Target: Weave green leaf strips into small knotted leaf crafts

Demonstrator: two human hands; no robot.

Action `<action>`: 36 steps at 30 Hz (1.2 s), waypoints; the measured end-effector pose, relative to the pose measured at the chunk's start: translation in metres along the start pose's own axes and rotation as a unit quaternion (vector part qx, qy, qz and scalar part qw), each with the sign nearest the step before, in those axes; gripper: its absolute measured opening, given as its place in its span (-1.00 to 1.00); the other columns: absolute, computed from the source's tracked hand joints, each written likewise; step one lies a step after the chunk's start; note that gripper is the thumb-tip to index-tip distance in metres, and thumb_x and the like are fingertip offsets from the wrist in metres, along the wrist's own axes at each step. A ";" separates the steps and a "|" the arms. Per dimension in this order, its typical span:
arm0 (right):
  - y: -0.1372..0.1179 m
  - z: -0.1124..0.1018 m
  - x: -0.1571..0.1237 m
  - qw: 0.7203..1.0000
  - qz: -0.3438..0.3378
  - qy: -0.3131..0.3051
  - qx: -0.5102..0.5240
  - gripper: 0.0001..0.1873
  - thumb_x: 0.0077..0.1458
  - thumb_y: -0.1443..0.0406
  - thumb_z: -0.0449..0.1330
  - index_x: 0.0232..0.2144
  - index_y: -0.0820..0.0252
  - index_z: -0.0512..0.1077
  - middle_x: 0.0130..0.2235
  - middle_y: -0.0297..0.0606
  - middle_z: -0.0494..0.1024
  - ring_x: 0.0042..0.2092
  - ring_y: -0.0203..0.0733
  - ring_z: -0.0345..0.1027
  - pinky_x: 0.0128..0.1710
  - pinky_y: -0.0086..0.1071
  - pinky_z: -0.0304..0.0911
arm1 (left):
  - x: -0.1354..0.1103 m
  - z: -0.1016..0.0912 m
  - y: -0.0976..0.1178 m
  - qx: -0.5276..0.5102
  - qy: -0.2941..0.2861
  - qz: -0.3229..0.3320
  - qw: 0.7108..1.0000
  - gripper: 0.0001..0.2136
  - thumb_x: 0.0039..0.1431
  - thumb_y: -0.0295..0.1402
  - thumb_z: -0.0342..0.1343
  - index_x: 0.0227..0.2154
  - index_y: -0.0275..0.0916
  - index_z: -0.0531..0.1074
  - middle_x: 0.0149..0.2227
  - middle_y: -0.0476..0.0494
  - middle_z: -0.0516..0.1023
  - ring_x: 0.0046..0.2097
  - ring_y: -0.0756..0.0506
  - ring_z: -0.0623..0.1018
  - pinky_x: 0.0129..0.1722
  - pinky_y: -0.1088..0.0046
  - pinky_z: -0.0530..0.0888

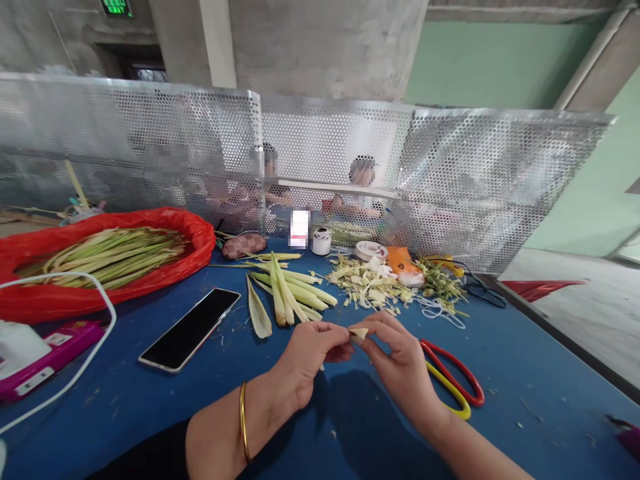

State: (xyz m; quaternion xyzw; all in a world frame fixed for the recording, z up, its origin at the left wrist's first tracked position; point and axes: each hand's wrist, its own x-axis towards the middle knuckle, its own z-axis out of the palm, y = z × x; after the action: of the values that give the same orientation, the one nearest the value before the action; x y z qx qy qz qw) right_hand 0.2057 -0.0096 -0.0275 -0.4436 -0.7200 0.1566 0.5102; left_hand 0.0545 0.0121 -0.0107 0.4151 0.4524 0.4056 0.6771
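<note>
The small, pale, leafy piece (359, 333) looks matt. The thin red plastic bag (203, 233) looks shiny and crinkly. The flat black phone screen (193, 329) is smooth and glossy. The round gold metal bangle (243, 420) shines.

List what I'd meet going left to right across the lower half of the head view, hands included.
Magenta power strip → black-screened phone → left hand → small pale piece pinched between both hands → right hand → red handle loop.
</note>
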 end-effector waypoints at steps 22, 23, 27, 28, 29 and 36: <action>-0.004 -0.005 0.004 0.996 0.078 0.036 0.021 -0.81 0.10 0.28 0.21 -0.55 0.14 0.45 -0.47 -0.32 0.44 -0.37 -0.19 0.31 -0.32 -0.34 0.22 | -0.001 0.000 0.001 0.155 -0.039 0.155 0.975 -0.85 0.01 -0.30 0.18 -0.46 -0.27 0.55 -0.50 -0.10 0.54 -0.38 -0.08 0.50 -0.32 0.44 0.40; -0.004 -0.005 0.003 0.997 0.061 0.039 0.008 -0.82 0.11 0.29 0.20 -0.53 0.13 0.45 -0.45 -0.32 0.44 -0.36 -0.19 0.32 -0.31 -0.34 0.22 | -0.001 0.000 0.001 0.168 -0.037 0.167 0.971 -0.86 0.02 -0.30 0.16 -0.47 -0.27 0.54 -0.51 -0.09 0.53 -0.39 -0.08 0.49 -0.33 0.44 0.39; -0.007 -0.005 0.002 0.998 0.000 0.049 -0.026 -0.86 0.14 0.34 0.18 -0.47 0.11 0.44 -0.40 -0.30 0.43 -0.35 -0.20 0.32 -0.33 -0.35 0.23 | -0.004 0.002 0.002 0.168 -0.032 0.177 0.969 -0.86 0.05 -0.33 0.10 -0.54 -0.25 0.47 -0.55 -0.03 0.46 -0.43 -0.04 0.45 -0.37 0.48 0.36; -0.008 -0.005 0.001 0.998 -0.010 0.048 -0.029 -0.86 0.15 0.35 0.18 -0.46 0.10 0.45 -0.39 -0.30 0.43 -0.34 -0.20 0.33 -0.34 -0.35 0.24 | -0.005 0.003 0.003 0.160 -0.033 0.172 0.971 -0.86 0.05 -0.34 0.10 -0.54 -0.24 0.46 -0.56 -0.02 0.45 -0.43 -0.03 0.44 -0.38 0.49 0.35; -0.008 -0.005 0.001 0.998 -0.020 0.047 -0.031 -0.87 0.15 0.36 0.17 -0.44 0.10 0.45 -0.39 -0.29 0.43 -0.34 -0.20 0.33 -0.34 -0.34 0.25 | -0.005 0.003 0.003 0.150 -0.034 0.166 0.974 -0.86 0.04 -0.34 0.09 -0.55 -0.25 0.45 -0.57 -0.01 0.43 -0.44 -0.03 0.43 -0.39 0.49 0.34; -0.006 -0.006 -0.001 0.993 -0.084 0.037 -0.070 -0.84 0.17 0.40 0.14 -0.33 0.10 0.51 -0.34 -0.25 0.48 -0.30 -0.18 0.39 -0.28 -0.31 0.30 | -0.006 0.004 0.004 0.057 -0.040 0.084 0.994 -0.85 -0.05 -0.31 0.15 -0.60 -0.27 0.43 -0.63 0.01 0.38 -0.49 0.02 0.36 -0.41 0.51 0.29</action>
State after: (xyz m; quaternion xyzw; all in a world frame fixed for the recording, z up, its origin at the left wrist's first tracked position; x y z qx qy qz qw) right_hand 0.2077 -0.0152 -0.0217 -0.4214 -0.7447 0.0461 0.5155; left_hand 0.0559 0.0072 -0.0042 0.5057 0.4107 0.4175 0.6334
